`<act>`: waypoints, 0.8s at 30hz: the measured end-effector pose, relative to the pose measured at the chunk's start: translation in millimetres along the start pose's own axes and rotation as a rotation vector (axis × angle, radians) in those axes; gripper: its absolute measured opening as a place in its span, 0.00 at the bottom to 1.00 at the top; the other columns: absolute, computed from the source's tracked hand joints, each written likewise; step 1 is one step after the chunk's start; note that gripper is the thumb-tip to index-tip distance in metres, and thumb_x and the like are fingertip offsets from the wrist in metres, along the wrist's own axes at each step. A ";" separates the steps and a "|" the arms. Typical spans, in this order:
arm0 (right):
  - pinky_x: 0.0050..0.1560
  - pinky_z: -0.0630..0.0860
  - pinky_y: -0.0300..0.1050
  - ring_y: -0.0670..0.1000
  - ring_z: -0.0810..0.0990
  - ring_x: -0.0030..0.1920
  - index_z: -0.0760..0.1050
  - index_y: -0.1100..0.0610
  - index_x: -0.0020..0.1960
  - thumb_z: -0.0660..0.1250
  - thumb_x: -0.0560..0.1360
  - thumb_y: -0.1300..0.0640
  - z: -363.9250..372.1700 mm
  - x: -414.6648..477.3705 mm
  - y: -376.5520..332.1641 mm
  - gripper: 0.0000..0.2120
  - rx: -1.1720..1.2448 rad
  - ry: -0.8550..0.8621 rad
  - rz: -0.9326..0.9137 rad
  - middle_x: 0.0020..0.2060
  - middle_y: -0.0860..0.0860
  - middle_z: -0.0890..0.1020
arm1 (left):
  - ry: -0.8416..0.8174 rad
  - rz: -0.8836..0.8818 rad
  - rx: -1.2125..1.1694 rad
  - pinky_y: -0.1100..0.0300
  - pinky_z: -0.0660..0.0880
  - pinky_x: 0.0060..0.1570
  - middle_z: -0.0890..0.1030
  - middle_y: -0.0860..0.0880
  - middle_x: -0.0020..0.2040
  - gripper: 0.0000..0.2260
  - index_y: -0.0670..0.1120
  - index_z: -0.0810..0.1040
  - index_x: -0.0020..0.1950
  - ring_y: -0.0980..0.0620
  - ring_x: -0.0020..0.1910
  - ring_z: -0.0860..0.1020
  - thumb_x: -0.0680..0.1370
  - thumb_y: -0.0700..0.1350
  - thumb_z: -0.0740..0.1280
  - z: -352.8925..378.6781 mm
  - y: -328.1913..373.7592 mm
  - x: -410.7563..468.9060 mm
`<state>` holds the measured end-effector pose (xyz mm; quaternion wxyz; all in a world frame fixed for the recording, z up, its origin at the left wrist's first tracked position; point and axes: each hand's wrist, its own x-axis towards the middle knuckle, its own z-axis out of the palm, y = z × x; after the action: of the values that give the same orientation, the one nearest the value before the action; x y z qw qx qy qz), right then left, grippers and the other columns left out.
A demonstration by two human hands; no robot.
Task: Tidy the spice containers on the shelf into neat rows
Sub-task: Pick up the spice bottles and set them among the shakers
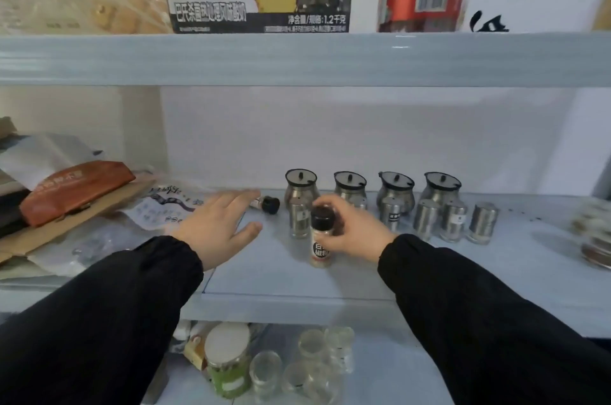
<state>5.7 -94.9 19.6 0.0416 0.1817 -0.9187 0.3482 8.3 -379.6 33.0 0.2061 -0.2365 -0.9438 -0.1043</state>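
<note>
- The spice bottle [320, 247] was clear plastic with a black cap, pale powder inside and a white label with dark print. It stood upright on the shelf [297, 300], in front of the other containers.
- The right hand [352, 231] gripped it by the cap, fingers curled round the top.
- The left hand [216, 226] was flat and open with its fingers straight. The fingertips were close to a second black-capped bottle [267, 204] that lay on its side near the back.
- A bare strip of shelf ran from the containers to the front edge. More bare board lay to the right, past the last shaker.
- Packets and cardboard [76, 193] crowded the left end, just beside the left hand.
- Count: four lidded steel pots [441, 188] stood in a row along the back wall. Five steel shakers [454, 219] showed plainly in front of them, unevenly spaced. There were two black-capped bottles.
</note>
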 end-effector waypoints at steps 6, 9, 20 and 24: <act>0.60 0.78 0.48 0.43 0.82 0.53 0.68 0.34 0.62 0.74 0.70 0.51 -50.9 -40.0 55.1 0.26 -0.005 0.067 0.068 0.54 0.42 0.82 | -0.033 0.095 -0.005 0.53 0.62 0.68 0.69 0.49 0.71 0.32 0.53 0.60 0.75 0.48 0.70 0.63 0.74 0.67 0.47 32.0 57.6 40.7; 0.61 0.78 0.50 0.44 0.82 0.54 0.69 0.34 0.62 0.74 0.69 0.52 -76.3 -58.5 78.9 0.27 0.026 0.101 0.091 0.56 0.42 0.82 | -0.049 0.115 -0.031 0.54 0.60 0.69 0.68 0.48 0.73 0.34 0.53 0.59 0.76 0.49 0.71 0.63 0.74 0.67 0.47 43.0 91.1 59.2; 0.59 0.77 0.41 0.40 0.81 0.52 0.70 0.39 0.66 0.74 0.72 0.51 -136.5 -109.5 122.1 0.25 0.025 0.099 0.119 0.57 0.41 0.80 | -0.062 0.215 -0.080 0.51 0.64 0.68 0.68 0.49 0.70 0.28 0.57 0.56 0.75 0.50 0.70 0.64 0.77 0.65 0.51 78.6 170.9 88.7; 0.63 0.75 0.46 0.44 0.80 0.58 0.74 0.36 0.65 0.68 0.75 0.44 -144.1 -111.6 122.3 0.19 0.068 0.136 0.112 0.61 0.41 0.80 | -0.065 0.237 -0.076 0.53 0.62 0.68 0.68 0.50 0.70 0.27 0.58 0.55 0.75 0.50 0.70 0.64 0.77 0.64 0.51 77.0 183.6 87.6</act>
<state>57.9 118.1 29.3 0.0781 0.1073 -0.9101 0.3927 1.7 -162.5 20.9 0.1773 -0.3572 -0.9108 -0.1071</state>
